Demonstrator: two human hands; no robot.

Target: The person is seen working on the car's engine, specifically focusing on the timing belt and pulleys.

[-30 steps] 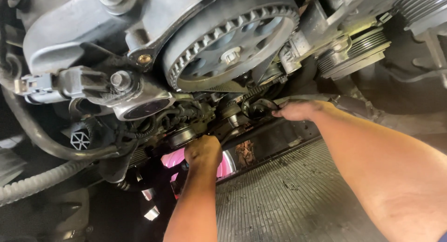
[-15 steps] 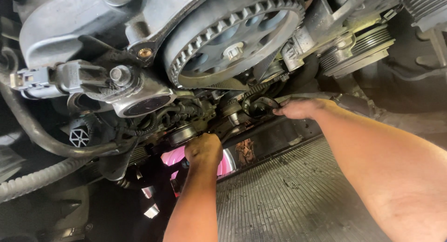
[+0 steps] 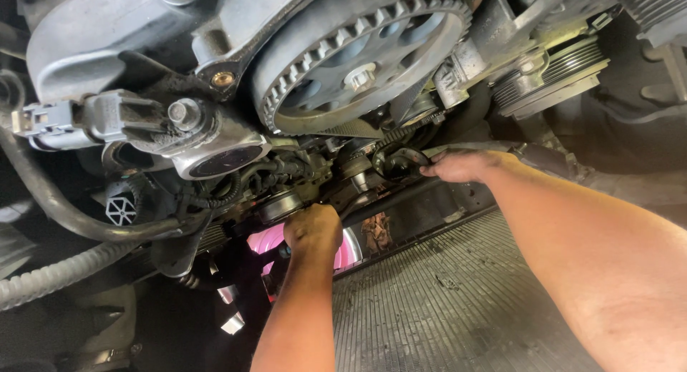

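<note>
Nearest us, our right forearm crosses the finned radiator (image 3: 458, 307), and our left hand (image 3: 313, 230) is clenched up against the lower pulley (image 3: 280, 202), in front of a pink glow; what it grips, we cannot tell. Our right hand (image 3: 458, 166) pinches the toothed timing belt (image 3: 401, 161) low in the engine, fingertips closed on its edge. The belt looks light and flexible but stiff across its width, probably greasy, so we judge it best held by the edges, never kinked. Around it crowd small idler pulleys (image 3: 356, 164), a black hose (image 3: 64, 218) and a wiring connector (image 3: 43, 121). Farther up, the big toothed cam sprocket (image 3: 361, 61) and the ribbed accessory pulley (image 3: 554, 75) hem the belt's run in tightly.
</note>
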